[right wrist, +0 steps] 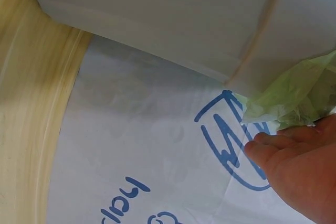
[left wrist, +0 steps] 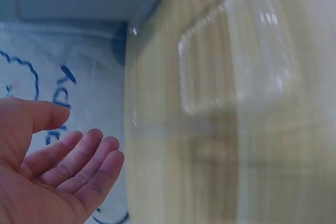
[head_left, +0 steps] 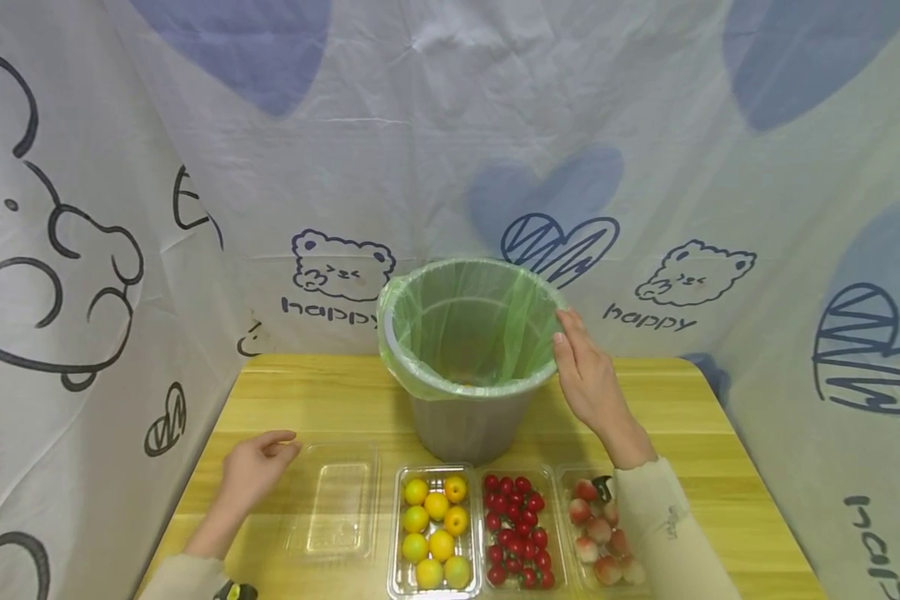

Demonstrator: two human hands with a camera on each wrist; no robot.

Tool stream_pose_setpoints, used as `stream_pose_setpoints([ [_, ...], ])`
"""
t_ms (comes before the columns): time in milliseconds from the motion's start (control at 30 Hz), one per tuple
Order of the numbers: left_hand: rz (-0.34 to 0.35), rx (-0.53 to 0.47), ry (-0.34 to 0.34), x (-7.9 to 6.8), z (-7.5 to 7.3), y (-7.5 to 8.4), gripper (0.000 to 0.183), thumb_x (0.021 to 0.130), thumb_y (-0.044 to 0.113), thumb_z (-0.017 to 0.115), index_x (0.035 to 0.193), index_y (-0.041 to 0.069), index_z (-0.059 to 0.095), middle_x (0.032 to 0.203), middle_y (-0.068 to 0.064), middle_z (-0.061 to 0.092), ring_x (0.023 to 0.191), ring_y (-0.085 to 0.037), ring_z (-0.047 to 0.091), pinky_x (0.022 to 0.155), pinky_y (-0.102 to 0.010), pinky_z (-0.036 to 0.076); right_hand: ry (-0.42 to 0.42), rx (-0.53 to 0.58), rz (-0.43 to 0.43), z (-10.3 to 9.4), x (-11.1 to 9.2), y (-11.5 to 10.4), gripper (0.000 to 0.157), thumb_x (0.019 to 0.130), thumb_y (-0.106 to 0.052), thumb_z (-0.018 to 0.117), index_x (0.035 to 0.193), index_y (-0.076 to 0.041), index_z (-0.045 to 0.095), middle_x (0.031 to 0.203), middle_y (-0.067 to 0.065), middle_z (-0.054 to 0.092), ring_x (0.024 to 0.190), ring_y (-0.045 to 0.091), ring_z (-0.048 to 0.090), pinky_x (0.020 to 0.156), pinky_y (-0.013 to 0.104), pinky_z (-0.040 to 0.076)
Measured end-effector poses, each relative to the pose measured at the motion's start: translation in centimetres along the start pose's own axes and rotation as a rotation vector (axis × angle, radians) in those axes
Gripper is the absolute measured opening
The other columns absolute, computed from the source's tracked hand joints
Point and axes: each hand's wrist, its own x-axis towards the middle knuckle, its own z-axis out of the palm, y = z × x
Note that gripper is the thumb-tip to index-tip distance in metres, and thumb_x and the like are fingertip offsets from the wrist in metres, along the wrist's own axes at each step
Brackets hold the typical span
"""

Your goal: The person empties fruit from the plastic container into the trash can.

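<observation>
A grey bin stands on the wooden table, lined with a thin green bag folded over its rim. My right hand is at the bin's right rim, its extended fingers against the liner's edge. The right wrist view shows these fingers beside the hanging green plastic. My left hand hovers at the table's left, nearest a clear plastic box that shows bare wood through it. Its fingers are relaxed and slightly bent, with nothing in the palm.
Along the front edge sit clear boxes of round yellow fruit, small red tomatoes and pink-white fruit. A white cloth with printed bears and hearts hangs behind the table and on both sides.
</observation>
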Motion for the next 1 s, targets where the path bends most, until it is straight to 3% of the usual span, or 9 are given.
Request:
stream_pose_setpoints([
  [100, 0.018, -0.062, -0.010, -0.2, 0.5, 1.3, 0.037, 0.103, 0.027, 0.068, 0.129, 0.001, 0.073, 0.111, -0.018, 0.080, 0.095, -0.029, 0.077, 0.073, -0.031, 0.062, -0.003, 0.002, 0.003, 0.0, 0.0, 0.0, 0.061, 0.115, -0.045, 0.026, 0.167, -0.012, 0.030, 0.174, 0.016, 0.023, 0.159, 0.042, 0.027, 0.133, 0.059, 0.024],
  [233, -0.006, -0.211, -0.093, -0.8, 1.3, 3.0, 0.035, 0.104, 0.021, 0.067, 0.128, -0.003, 0.072, 0.108, -0.019, 0.079, 0.088, -0.021, 0.078, 0.076, -0.031, 0.067, -0.008, 0.001, 0.004, -0.1, 0.1, 0.0, 0.062, 0.115, -0.046, 0.026, 0.167, -0.012, 0.029, 0.174, 0.015, 0.022, 0.159, 0.041, 0.027, 0.133, 0.058, 0.024],
  [467, -0.027, -0.396, -0.225, -1.3, 3.7, 5.1, 0.029, 0.104, 0.011, 0.064, 0.124, -0.008, 0.072, 0.105, -0.021, 0.078, 0.087, -0.031, 0.079, 0.074, -0.037, 0.070, -0.005, 0.001, 0.009, -0.1, 0.1, 0.1, 0.062, 0.115, -0.046, 0.026, 0.167, -0.013, 0.028, 0.174, 0.015, 0.021, 0.160, 0.041, 0.026, 0.134, 0.058, 0.023],
  [767, 0.030, -0.450, -0.363, -1.8, 6.3, 6.1, 0.035, 0.101, 0.008, 0.066, 0.124, -0.018, 0.066, 0.102, -0.028, 0.077, 0.079, -0.028, 0.078, 0.072, -0.041, 0.070, -0.008, 0.005, 0.004, 0.0, 0.0, 0.1, 0.061, 0.115, -0.046, 0.026, 0.167, -0.013, 0.028, 0.175, 0.014, 0.021, 0.161, 0.038, 0.024, 0.134, 0.056, 0.022],
  [1000, 0.011, -0.445, -0.403, -2.7, 7.6, 6.3, 0.036, 0.098, 0.007, 0.068, 0.123, -0.019, 0.066, 0.102, -0.030, 0.076, 0.082, -0.030, 0.078, 0.076, -0.041, 0.070, -0.007, 0.014, 0.004, -0.1, 0.0, 0.1, 0.062, 0.115, -0.046, 0.026, 0.167, -0.013, 0.029, 0.174, 0.013, 0.021, 0.161, 0.037, 0.024, 0.134, 0.056, 0.022],
])
